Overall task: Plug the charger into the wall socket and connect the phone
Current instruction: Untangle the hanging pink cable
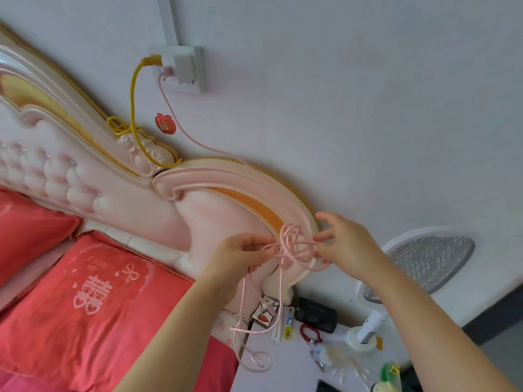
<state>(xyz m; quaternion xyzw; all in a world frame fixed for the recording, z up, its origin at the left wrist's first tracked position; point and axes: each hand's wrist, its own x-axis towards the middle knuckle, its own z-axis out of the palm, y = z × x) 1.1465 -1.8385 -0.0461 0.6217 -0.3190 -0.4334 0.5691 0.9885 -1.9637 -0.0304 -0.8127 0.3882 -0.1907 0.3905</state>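
Pink cable [294,246] was knotted between my hands, left hand [243,251] pinching one side of the tangle, right hand [349,244] the other, by the headboard's [226,176] right end. Charger [183,67] already sat in the wall socket [199,84] up top, so I figure untangling was the step. Next: free the loose end and reach the phone, maybe that dark slab [315,314] at the nightstand's [283,374] back edge.

Red pillows [93,301] on bed [119,210]

The charger [183,65] sits in the wall socket [196,86] above the headboard [203,176], bedside table [291,369] lower right.
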